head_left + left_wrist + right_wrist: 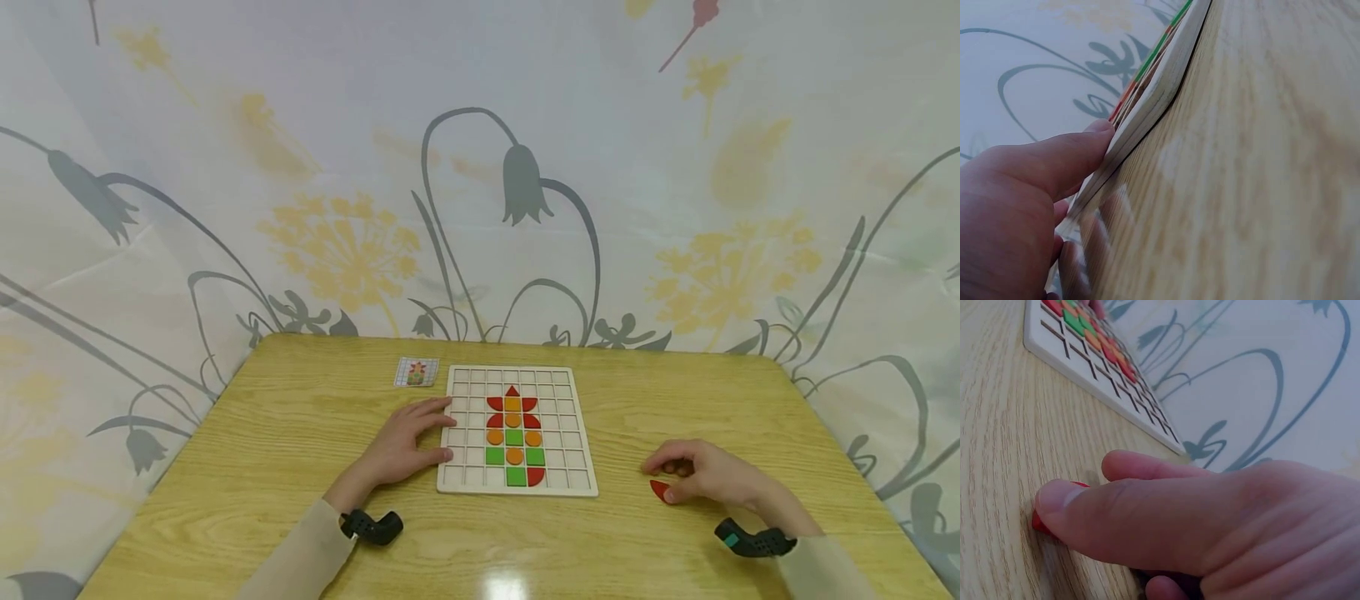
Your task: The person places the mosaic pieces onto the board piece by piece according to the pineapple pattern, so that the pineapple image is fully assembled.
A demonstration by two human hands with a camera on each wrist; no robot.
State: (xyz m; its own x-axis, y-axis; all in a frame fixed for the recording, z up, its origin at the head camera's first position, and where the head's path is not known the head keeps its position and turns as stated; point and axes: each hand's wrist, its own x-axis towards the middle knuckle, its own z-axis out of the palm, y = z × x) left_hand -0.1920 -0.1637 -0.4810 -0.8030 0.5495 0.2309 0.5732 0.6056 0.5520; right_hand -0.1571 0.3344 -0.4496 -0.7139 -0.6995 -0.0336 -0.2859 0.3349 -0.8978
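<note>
A pale square grid board (pixel 462 475) lies on the table, bearing red, orange and green tiles in a column pattern. My left hand (pixel 403 446) rests at the board's left edge, fingers spread, thumb and fingertips on its rim. In the left wrist view, the thumb (pixel 1079 153) touches the board's side. To the right of the board, my right hand (pixel 708 475) is low over the table. Its thumb (pixel 1063 500) lies against a red tile (pixel 658 489) with a curved edge, partly hidden by the thumb. The index fingertip is apart from this tile.
A small picture card (pixel 406 375) with a similar coloured pattern on a grid lies behind my left hand, beside the board's far left corner. The wooden table (pixel 300 400) ends at a flower-printed cloth backdrop (pixel 480 250).
</note>
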